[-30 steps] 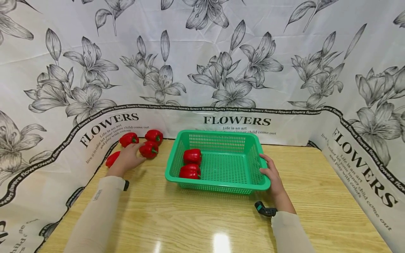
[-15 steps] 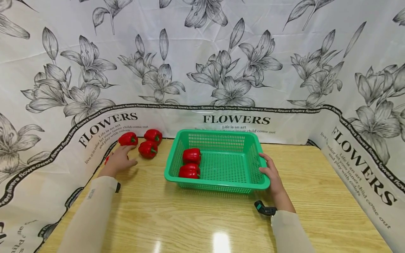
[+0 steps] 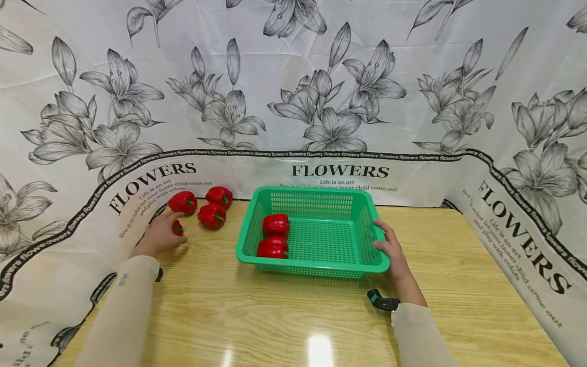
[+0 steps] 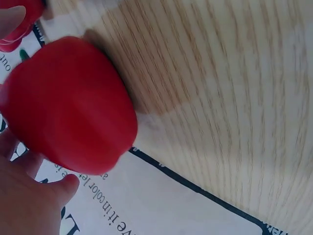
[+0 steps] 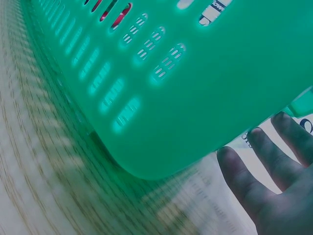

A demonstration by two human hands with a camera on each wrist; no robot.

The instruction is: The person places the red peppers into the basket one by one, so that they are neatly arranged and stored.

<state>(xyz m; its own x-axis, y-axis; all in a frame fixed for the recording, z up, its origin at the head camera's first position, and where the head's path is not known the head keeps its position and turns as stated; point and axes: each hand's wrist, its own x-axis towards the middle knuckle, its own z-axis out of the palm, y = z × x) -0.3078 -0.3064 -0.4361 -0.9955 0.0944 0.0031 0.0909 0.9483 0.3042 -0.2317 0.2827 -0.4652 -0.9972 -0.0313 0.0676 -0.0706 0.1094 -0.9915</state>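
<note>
At the left of the table, my left hand is spread around a red bell pepper. In the left wrist view, fingers lie along one side of this bell pepper; the thumb appears apart from it. Beyond the hand lie three more red bell peppers: one by the cloth, one at the back, one in front of it. My right hand grips the right rim of a green plastic basket. Red bell peppers lie along the basket's left side.
White cloth printed with flowers and lettering surrounds the wooden table at the back and sides. Its lower edge runs close behind the left bell peppers and the basket. A black wrist device sits beside the right sleeve.
My left hand has moved left and toward me, from beside the back bell peppers to around the leftmost one. The right hand stays on the basket rim. The head view has shifted slightly.
</note>
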